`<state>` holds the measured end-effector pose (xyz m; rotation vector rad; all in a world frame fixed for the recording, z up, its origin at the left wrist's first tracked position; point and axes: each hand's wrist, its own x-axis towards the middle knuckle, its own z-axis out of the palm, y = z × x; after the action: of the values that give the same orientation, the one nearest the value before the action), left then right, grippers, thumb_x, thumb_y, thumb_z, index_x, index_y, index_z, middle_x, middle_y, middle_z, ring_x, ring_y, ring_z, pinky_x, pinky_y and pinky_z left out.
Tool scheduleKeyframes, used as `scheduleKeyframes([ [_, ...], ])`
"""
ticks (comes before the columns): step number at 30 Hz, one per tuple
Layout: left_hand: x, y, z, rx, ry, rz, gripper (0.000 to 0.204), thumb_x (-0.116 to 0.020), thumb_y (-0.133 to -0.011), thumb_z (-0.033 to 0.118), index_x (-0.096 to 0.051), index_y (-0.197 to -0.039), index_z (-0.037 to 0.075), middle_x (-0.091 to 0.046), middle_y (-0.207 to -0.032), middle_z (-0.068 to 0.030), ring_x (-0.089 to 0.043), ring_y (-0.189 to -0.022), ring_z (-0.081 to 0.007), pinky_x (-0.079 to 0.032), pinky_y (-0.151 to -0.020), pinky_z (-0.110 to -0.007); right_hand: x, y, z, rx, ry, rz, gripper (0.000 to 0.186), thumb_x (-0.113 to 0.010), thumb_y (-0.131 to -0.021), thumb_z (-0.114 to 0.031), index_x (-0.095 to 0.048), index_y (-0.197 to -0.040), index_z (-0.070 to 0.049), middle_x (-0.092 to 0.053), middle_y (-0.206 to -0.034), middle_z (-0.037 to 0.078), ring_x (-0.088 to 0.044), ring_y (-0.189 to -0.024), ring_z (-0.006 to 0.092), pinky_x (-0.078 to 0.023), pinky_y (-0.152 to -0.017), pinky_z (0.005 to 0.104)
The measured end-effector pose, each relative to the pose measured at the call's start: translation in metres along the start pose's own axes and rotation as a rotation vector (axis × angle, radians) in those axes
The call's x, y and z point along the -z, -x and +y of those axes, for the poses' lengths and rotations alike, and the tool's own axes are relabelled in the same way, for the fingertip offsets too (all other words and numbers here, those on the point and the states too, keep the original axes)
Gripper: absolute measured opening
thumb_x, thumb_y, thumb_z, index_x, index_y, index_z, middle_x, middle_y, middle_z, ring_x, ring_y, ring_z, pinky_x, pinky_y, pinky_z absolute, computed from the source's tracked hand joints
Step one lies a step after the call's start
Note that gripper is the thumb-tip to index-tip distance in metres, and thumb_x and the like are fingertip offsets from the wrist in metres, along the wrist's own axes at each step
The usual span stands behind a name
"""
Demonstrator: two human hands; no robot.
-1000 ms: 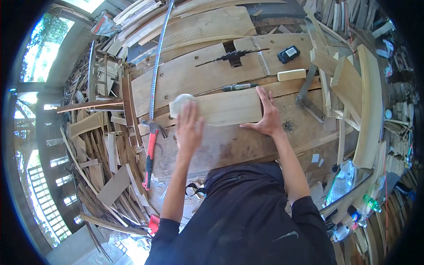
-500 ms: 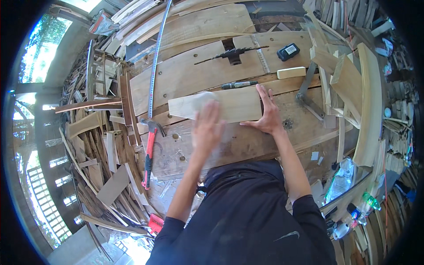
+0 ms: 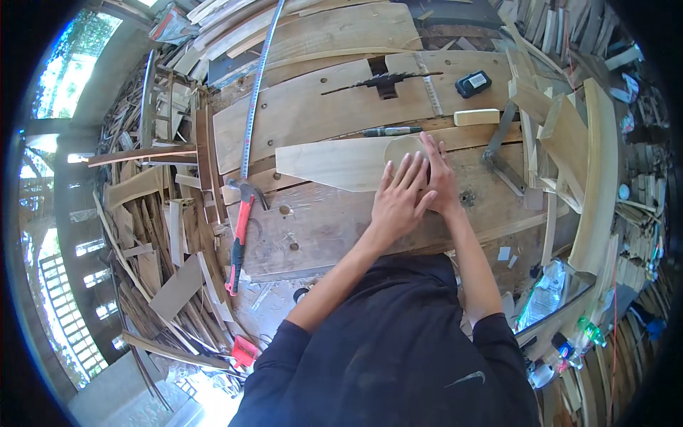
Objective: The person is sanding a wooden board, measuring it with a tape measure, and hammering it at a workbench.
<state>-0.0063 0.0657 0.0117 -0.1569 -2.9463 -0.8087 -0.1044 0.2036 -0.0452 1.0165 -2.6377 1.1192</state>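
Note:
A pale wooden board [image 3: 331, 162], tapered at its left end, lies across the workbench [image 3: 327, 235]. My left hand [image 3: 402, 193] is pressed flat near the board's right end, fingers stretched together over a round tan sanding disc [image 3: 397, 147]. Only the disc's far edge shows past the fingertips. Right beside it, my right hand [image 3: 442, 181] grips the board's right end, its thumb hidden behind the left hand. Just beyond the board lies a dark marker pen [image 3: 392, 132].
A red-handled hammer [image 3: 242, 231] and a tape measure's extended blade [image 3: 255, 107] lie left. Farther back are a black battery-like block [image 3: 473, 84], a small wood block [image 3: 477, 117] and a slotted hole [image 3: 384, 77]. An angled metal bar [image 3: 501, 146] and leaning planks [image 3: 594, 178] stand right.
My left hand has slid rightward along the board with the disc, from its middle to beside my right hand. The right hand has stayed at the board's end. The view has shifted slightly.

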Motion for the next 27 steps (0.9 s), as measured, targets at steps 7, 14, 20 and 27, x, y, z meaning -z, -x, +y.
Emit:
scheduleKeyframes([
  [7, 0.062, 0.046, -0.105, 0.345, -0.157, 0.066, 0.063, -0.049, -0.109, 0.039, -0.036, -0.166, 0.013, -0.034, -0.172, -0.0081, -0.028, -0.160, -0.0256, -0.018, -0.131, -0.051, 0.017, -0.003, -0.026, -0.066, 0.004, -0.022, 0.134, -0.093, -0.062, -0.064, -0.031, -0.164, -0.004, -0.047, -0.161, 0.020, -0.043, -0.151, 0.0366, -0.024, -0.130, 0.0544],
  [14, 0.041, 0.020, -0.071, 0.304, -0.128, 0.095, 0.064, -0.048, -0.109, 0.042, -0.040, -0.163, 0.008, -0.035, -0.171, -0.0138, -0.027, -0.160, -0.0288, -0.017, -0.130, -0.053, 0.012, -0.010, -0.029, -0.048, 0.013, -0.032, 0.135, -0.091, -0.061, -0.068, -0.031, -0.163, -0.003, -0.047, -0.160, 0.020, -0.044, -0.150, 0.0379, -0.025, -0.130, 0.0553],
  [20, 0.006, 0.021, -0.008, -0.009, 0.015, -0.010, 0.065, -0.052, -0.107, 0.043, -0.042, -0.162, 0.010, -0.040, -0.169, -0.0105, -0.033, -0.158, -0.0259, -0.019, -0.130, -0.050, -0.003, 0.003, 0.004, -0.006, 0.097, 0.004, 0.131, -0.087, -0.066, -0.072, -0.032, -0.162, -0.001, -0.046, -0.161, 0.020, -0.043, -0.151, 0.0385, -0.025, -0.129, 0.0555],
  [27, 0.080, 0.061, -0.127, 0.450, -0.262, 0.144, 0.057, -0.046, -0.111, 0.039, -0.041, -0.164, 0.017, -0.040, -0.170, -0.0058, -0.033, -0.158, -0.0255, -0.022, -0.129, -0.051, 0.015, -0.007, -0.029, -0.064, 0.016, -0.017, 0.137, -0.093, -0.059, -0.067, -0.031, -0.164, -0.005, -0.049, -0.159, 0.020, -0.044, -0.150, 0.0383, -0.024, -0.130, 0.0554],
])
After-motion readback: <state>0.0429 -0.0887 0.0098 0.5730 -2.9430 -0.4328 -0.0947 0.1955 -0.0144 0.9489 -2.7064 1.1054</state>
